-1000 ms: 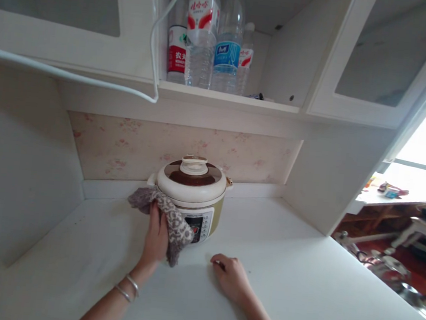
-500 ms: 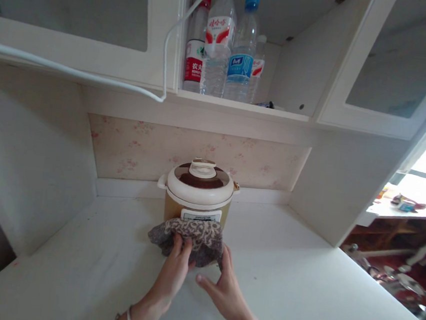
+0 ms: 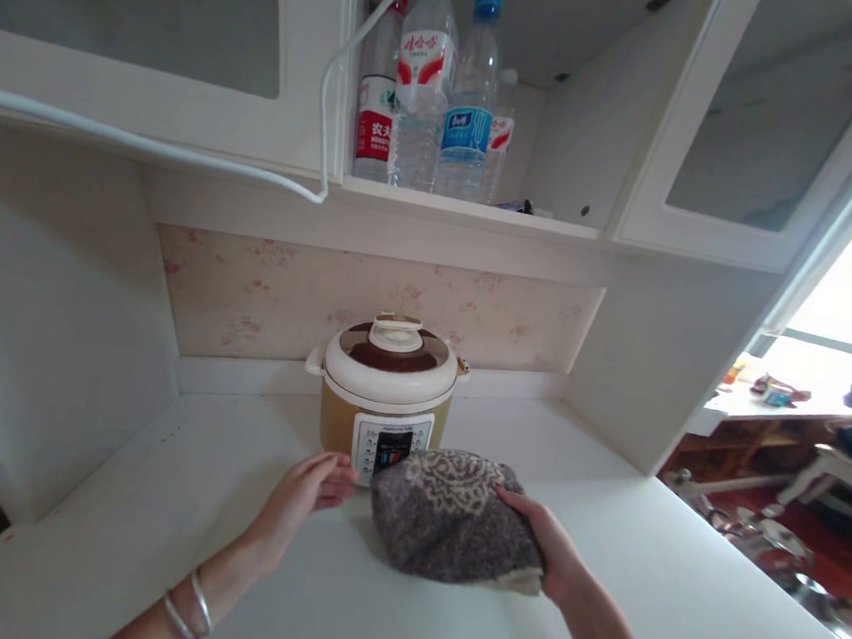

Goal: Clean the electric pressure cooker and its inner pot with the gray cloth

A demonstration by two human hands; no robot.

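A grey-brown cloth with a cream floral pattern is gripped at its right edge by my right hand. It looks folded and spreads over the front of the white counter, overlapping the lower right of the pressure cooker. My left hand is empty, its fingers loosely extended near the cooker's lower front, left of the cloth. The pressure cooker has a cream lid with a brown top and a gold body. Its control panel shows partly, with the right lower part behind the cloth.
Above the counter, an open cupboard shelf holds several plastic bottles. A white cable hangs across the cupboard front. At the right, beyond the counter edge, are metal pots and a white stool.
My right hand has brought the cloth to the right, where it looks more spread out. My left hand has let go of it and moved left. More of the control panel shows.
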